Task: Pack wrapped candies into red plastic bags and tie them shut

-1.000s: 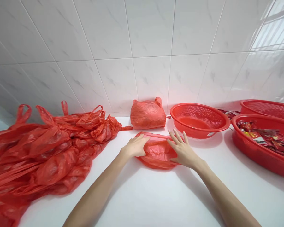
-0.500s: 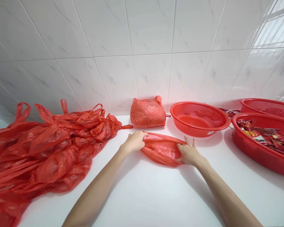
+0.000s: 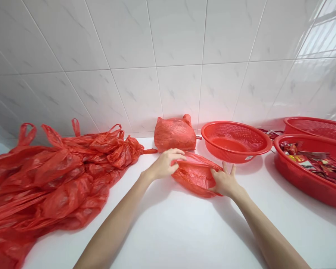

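A thin red plastic bag [image 3: 194,177] lies on the white table with its mouth spread wide. At its left edge my left hand [image 3: 166,163] has thumb and fingers apart, with the bag's rim between them. My right hand [image 3: 225,182] grips the right side of the mouth, two fingers sticking up and the others partly hidden by the film. Just behind the bag stands a filled red plastic bag [image 3: 175,134], its top gathered, against the tiled wall.
A big heap of red plastic bags [image 3: 64,179] covers the left side. Behind my right hand sits a red mesh basket [image 3: 236,144]. At far right, a larger red basket [image 3: 305,185] holds small packets [image 3: 310,160], with another red basket [image 3: 319,123] behind it.
My left hand has loosened from a pinch and shifted slightly right and up over the bag's rim. The bag's left edge has moved right; my right hand has barely moved.
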Available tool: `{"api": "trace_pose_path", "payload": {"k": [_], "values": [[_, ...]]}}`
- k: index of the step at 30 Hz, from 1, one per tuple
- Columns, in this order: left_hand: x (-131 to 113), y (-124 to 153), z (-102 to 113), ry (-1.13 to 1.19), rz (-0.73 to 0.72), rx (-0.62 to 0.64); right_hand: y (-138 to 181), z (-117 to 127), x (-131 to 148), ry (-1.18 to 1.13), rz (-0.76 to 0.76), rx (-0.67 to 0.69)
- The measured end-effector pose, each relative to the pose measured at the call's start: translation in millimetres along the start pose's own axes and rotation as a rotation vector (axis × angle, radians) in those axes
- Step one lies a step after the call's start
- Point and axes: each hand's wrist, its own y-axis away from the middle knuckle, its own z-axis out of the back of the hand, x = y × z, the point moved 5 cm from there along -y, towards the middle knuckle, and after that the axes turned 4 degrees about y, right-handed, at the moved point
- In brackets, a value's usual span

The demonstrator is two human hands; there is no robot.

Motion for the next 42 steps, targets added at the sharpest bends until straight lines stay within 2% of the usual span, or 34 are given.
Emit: {"api": "trace_pose_path", "payload": {"k": [3,7,11,16,18,20,24,27,29,32,36,39,42], "values": [[-9,-6,-29,-0.051,-0.073,0.107,-1,-2,-1,-0.014,0.004,0.007],[6,-6,-54,-0.182,0.054,0.276,-1,-2,-2,-0.018,0.032,0.021],[23,1,-52,-0.155,0.195,0.38,0,-3,-4,-0.012,0.011,0.091],[23,7,-50,-0.135,0.201,0.492,-2,-3,-11,-0.047,0.01,0.07],[18,7,-50,-0.132,0.176,0.482,-3,-4,-13,-0.055,0.048,0.053],[12,4,-49,-0.112,0.148,0.42,-5,-3,-13,-0.065,0.089,0.031],[6,-2,-47,-0.091,0.093,0.274,-8,7,-14,-0.099,0.069,-0.133],[13,-3,-52,-0.135,0.129,0.303,-10,12,-13,-0.09,0.058,-0.235],[21,-2,-54,-0.147,0.176,0.348,-12,10,-14,-0.073,0.06,-0.227],[28,2,-54,-0.153,0.225,0.414,-13,2,-17,-0.076,0.051,-0.123],[28,7,-51,-0.179,0.259,0.478,-11,-2,-20,-0.097,0.038,-0.044],[20,6,-48,-0.163,0.203,0.44,-8,3,-15,-0.104,0.095,-0.095],[10,1,-47,-0.075,0.103,0.342,-7,9,-6,-0.116,0.172,-0.18]]}}
